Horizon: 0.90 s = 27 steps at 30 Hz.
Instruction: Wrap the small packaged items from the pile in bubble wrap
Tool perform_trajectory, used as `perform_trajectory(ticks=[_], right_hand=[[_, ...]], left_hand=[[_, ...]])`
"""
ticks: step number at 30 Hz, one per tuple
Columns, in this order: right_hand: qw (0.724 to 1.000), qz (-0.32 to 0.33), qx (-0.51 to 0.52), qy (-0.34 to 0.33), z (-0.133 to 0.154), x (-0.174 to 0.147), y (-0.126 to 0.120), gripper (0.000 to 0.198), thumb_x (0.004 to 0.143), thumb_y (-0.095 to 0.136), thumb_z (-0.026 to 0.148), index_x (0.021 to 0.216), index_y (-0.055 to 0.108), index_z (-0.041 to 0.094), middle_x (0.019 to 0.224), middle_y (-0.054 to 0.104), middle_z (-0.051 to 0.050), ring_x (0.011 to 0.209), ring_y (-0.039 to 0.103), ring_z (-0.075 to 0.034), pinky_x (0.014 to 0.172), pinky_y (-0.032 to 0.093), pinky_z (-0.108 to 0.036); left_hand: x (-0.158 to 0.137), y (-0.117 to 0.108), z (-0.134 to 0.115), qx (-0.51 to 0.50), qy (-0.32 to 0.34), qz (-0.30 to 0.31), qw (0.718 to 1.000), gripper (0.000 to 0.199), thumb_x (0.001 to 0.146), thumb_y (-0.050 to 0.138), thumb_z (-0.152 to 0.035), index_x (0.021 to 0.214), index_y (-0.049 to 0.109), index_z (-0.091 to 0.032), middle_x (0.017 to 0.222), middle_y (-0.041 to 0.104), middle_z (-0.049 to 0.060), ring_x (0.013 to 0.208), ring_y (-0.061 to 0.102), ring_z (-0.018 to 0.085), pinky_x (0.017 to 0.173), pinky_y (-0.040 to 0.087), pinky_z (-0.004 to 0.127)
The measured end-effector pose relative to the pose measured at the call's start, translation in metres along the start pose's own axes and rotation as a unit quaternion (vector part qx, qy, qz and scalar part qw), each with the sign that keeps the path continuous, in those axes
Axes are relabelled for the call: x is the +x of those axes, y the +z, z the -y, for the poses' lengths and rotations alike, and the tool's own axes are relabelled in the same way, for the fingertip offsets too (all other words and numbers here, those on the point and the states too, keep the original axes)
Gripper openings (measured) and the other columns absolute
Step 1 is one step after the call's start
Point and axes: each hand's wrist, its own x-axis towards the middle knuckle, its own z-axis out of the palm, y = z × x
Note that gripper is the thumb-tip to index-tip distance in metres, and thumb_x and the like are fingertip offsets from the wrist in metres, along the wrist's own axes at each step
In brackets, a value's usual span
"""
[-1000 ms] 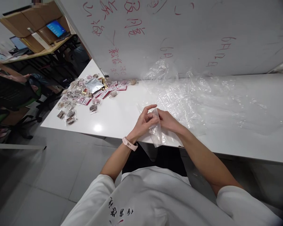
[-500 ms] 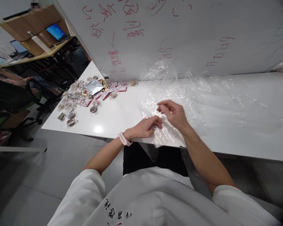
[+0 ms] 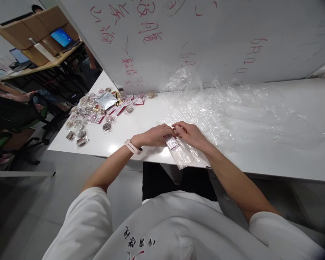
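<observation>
Both hands meet over the table's front part, at a clear plastic bag whose lower end reaches the table edge. My left hand is closed at the bag's upper end, palm down. Just below its fingertips shows a small white card with red edging; whether it lies inside the bag or under the film I cannot tell. My right hand has its fingers bent together at the bag's upper right, almost touching the left fingertips. The fingers partly hide the bag's top.
A wide heap of clear plastic bags spreads behind and right of my hands. Left on the white table lie several wrapped snacks, red-and-white cards and a silver pouch. A whiteboard stands behind. Someone sits at far left.
My left hand has moved up and right onto the bag's upper end, and my right hand has come slightly lower and left to join it. The white-and-red card now shows.
</observation>
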Motion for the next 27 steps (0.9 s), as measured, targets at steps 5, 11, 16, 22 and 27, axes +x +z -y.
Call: perform_trajectory(ticks=[5, 11, 16, 22, 27], right_hand=[[0.997, -0.049, 0.021, -0.048, 0.001, -0.002, -0.005, 0.031, 0.098, 0.048, 0.044, 0.106, 0.070, 0.024, 0.108, 0.072, -0.004, 0.088, 0.069, -0.018, 0.079, 0.054, -0.033], [0.989, -0.051, 0.034, -0.138, 0.010, -0.009, -0.002, 0.023, 0.096, 0.054, 0.039, 0.102, 0.070, 0.025, 0.102, 0.072, -0.003, 0.093, 0.066, -0.018, 0.082, 0.051, -0.033], [0.959, 0.160, -0.072, -0.221, 0.006, -0.010, 0.007, 0.026, 0.086, 0.068, 0.044, 0.100, 0.066, 0.023, 0.105, 0.069, -0.005, 0.100, 0.059, -0.023, 0.090, 0.044, -0.039], [0.948, 0.218, -0.164, -0.166, 0.002, -0.007, 0.007, 0.027, 0.083, 0.070, 0.040, 0.100, 0.060, 0.022, 0.098, 0.065, -0.004, 0.091, 0.053, -0.021, 0.080, 0.038, -0.034], [0.952, 0.212, -0.172, -0.139, 0.001, -0.011, 0.005, 0.028, 0.081, 0.071, 0.041, 0.100, 0.059, 0.023, 0.097, 0.062, -0.003, 0.088, 0.053, -0.020, 0.072, 0.037, -0.030]], left_hand=[[-0.019, 0.024, -0.017, 0.083, -0.090, -0.035, 0.992, 0.026, 0.080, 0.072, -0.031, 0.101, 0.062, -0.020, 0.096, 0.062, 0.008, 0.091, 0.055, 0.024, 0.077, 0.044, 0.034], [-0.056, 0.072, -0.038, 0.188, -0.266, -0.159, 0.932, 0.028, 0.083, 0.070, -0.043, 0.086, 0.055, -0.020, 0.085, 0.058, 0.007, 0.083, 0.053, 0.025, 0.069, 0.040, 0.036], [-0.050, 0.074, -0.036, 0.147, -0.214, -0.161, 0.952, 0.024, 0.091, 0.062, -0.042, 0.087, 0.054, -0.020, 0.088, 0.057, 0.006, 0.085, 0.050, 0.024, 0.068, 0.040, 0.034], [-0.049, 0.058, -0.030, 0.066, -0.160, -0.134, 0.976, 0.025, 0.090, 0.064, -0.038, 0.105, 0.057, -0.020, 0.092, 0.057, 0.006, 0.086, 0.050, 0.022, 0.073, 0.042, 0.034], [-0.060, 0.051, -0.028, 0.004, -0.155, -0.116, 0.981, 0.038, 0.084, 0.070, -0.023, 0.118, 0.054, -0.020, 0.108, 0.061, 0.007, 0.096, 0.055, 0.022, 0.081, 0.046, 0.035]])
